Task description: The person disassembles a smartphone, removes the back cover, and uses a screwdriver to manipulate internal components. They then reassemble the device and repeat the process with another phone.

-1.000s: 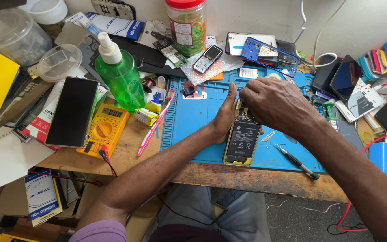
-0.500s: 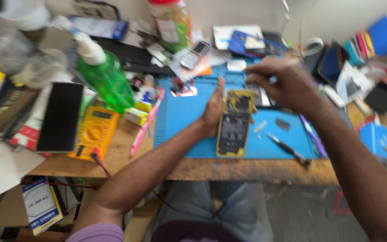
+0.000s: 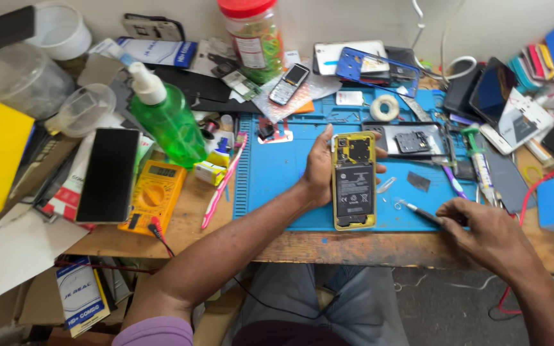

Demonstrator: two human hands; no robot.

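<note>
Since the earlier frames, the right hand [image 3: 492,237] has drawn away from the opened phone [image 3: 354,181] and come down to the lower right of the blue mat [image 3: 277,173], where its fingers are now closing around the dark handle of a small screwdriver [image 3: 421,213] lying there. How firmly they grip it cannot be told, since the handle end is hidden under the fingers; the metal tip points up and left toward the phone.

Meanwhile the left hand [image 3: 320,168] has stayed with the phone, cupping its left edge with the thumb side down and fingertips showing past the right edge. The phone lies back-up near the middle of the mat, its rear cover off (yellow frame, black battery and a small board at the top all exposed), its lower end close to the front edge of the counter [image 3: 187,237].

Just right of the phone sit a few tiny loose parts, and above them a dark phone panel [image 3: 411,141]. Off the mat to the left are a pink toothbrush [image 3: 224,182], a yellow multimeter [image 3: 154,195], a green spray bottle [image 3: 167,122] and a black phone [image 3: 108,174] lying face up. A red-lidded jar [image 3: 254,35] stands at the back.
</note>
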